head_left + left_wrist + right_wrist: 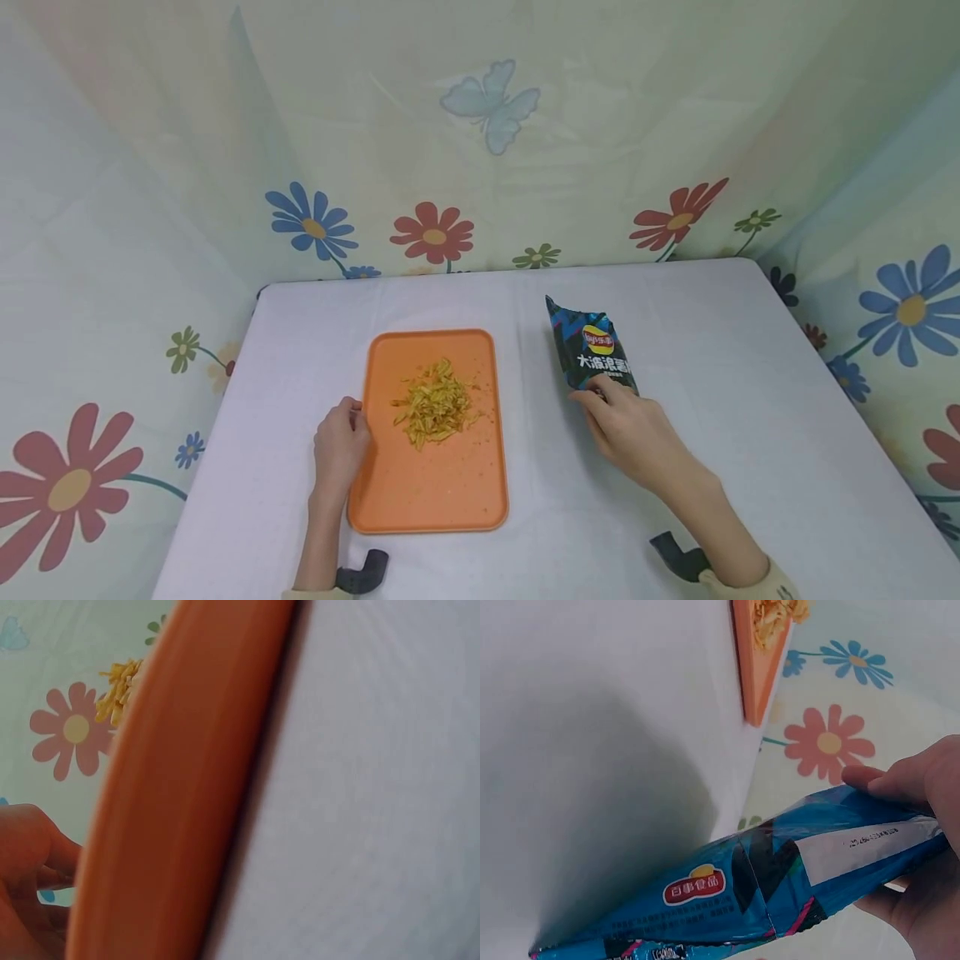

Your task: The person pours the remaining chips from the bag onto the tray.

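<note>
My left hand is at the left edge of an orange tray, gripping its rim with curled fingers. In the left wrist view the tray's side wall hides the fingertips. A heap of broken yellow potato chips lies on the tray, with small crumbs around it. To the right of the tray, my right hand holds a dark blue potato chip bag by its near end. The right wrist view shows the bag's side tilted over the white table, with thumb and fingers on opposite faces.
A white cloth covers the table. Behind it hangs a pale curtain printed with flowers and a butterfly. A dark curved piece is by the left wrist, and another by the right wrist.
</note>
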Demonstrator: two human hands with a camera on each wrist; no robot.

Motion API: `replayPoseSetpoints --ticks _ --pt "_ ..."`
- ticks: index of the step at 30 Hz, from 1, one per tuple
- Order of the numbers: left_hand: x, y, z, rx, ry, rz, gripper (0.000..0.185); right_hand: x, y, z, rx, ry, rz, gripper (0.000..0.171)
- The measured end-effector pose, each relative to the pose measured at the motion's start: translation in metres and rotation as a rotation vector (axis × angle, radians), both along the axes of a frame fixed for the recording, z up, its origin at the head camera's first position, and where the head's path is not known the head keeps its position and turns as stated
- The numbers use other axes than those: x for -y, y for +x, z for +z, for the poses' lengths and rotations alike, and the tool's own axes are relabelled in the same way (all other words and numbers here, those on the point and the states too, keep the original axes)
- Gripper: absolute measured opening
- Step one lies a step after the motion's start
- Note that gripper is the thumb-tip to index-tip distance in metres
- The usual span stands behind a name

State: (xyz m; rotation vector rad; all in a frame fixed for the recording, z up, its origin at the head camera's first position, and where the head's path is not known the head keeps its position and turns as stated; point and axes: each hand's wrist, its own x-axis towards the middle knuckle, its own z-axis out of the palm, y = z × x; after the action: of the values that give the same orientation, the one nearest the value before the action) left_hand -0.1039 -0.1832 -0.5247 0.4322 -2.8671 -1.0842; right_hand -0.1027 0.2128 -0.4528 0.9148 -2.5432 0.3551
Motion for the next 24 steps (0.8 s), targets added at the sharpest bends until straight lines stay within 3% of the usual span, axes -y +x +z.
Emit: replayPoseSetpoints --ticks 3,16,24 --pt "0.0 0.0 -0.001 -0.003 0.006 0.0 0.023 0.006 0.0 -0.003 0.017 0.019 -0.001 0.027" --pt "0.0 -0.001 -0.003 -0.009 0.014 0.001 0.024 0.034 0.003 -0.019 0.178 0.171 -0.039 0.025" --pt "0.0 0.0 -0.003 -0.012 0.013 0.01 0.023 0.042 0.006 -0.034 0.148 0.198 -0.038 0.031"
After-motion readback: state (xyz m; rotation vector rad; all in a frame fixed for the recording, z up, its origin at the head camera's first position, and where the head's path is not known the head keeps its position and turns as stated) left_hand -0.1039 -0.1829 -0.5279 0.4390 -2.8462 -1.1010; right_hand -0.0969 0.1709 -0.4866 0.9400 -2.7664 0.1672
